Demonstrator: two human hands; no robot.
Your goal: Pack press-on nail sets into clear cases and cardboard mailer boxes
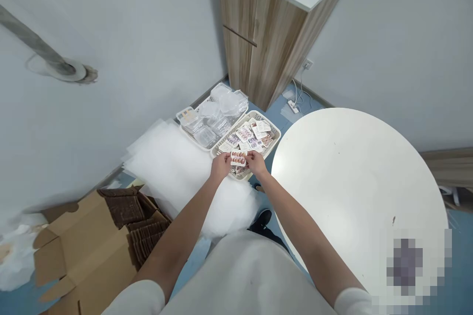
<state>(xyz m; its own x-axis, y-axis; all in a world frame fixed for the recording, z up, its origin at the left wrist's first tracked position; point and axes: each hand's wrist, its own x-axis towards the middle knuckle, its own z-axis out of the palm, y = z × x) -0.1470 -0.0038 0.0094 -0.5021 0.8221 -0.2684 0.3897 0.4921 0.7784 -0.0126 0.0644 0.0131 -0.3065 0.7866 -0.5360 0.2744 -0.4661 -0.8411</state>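
Note:
A white card of press-on nails (238, 158), with rows of glossy reddish and amber nails, is held level between my two hands. My left hand (220, 167) pinches its left edge, and my right hand (256, 163) pinches the right edge. Directly beneath and beyond it stands a white perforated basket (278, 136) full of loose nail cards (245, 133) in pink, purple and brown tones. The front part of that basket is partly hidden by my hands and the card.
Beside it, another basket (201, 146) holds clear plastic boxes (210, 110). White translucent sheets (173, 167) are piled at left, near an opened cardboard box (92, 241) with brown folded packs (125, 206). A round white table (354, 177) stands right; a wooden cabinet (266, 34) fills the corner.

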